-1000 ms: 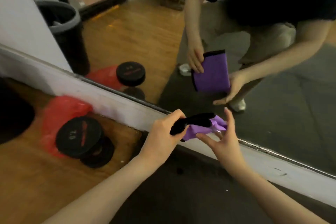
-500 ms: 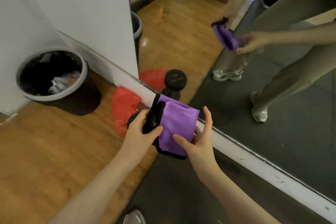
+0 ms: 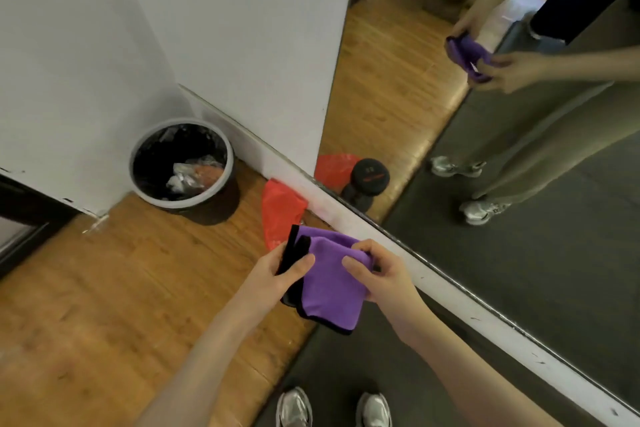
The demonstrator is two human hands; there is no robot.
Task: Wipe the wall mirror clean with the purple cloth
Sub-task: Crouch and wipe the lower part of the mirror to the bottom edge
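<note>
Purple cloth (image 3: 329, 291) pinched by left hand (image 3: 277, 279), right hand (image 3: 379, 276); bin (image 3: 182, 166) holds wrappers.

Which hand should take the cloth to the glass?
Probably right. The right hand grips the purple cloth on the side nearest the mirror; the left hand pinches the black edge, farther from it.

Cloth (image 3: 330, 282) was held between 2 hands, left hand (image 3: 277, 276) on its left edge, right hand (image 3: 379, 274) on its right. Mirror (image 3: 519, 184) stood right and far. Bin (image 3: 181, 165) sat far left by the wall (image 3: 225, 28); bag (image 3: 280, 211) lay between bin and mirror.
</note>
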